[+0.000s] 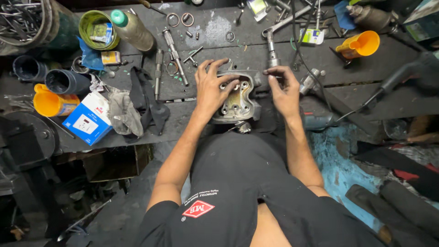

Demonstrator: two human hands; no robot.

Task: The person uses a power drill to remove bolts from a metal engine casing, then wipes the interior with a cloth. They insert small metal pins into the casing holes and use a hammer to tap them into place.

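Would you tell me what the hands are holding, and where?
The grey metal engine part on the bench: left hand lies over its left top, right hand grips its right edge.

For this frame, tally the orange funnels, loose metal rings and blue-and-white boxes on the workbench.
Orange funnels: 2
Loose metal rings at the top of the bench: 3
Blue-and-white boxes: 1
Total: 6
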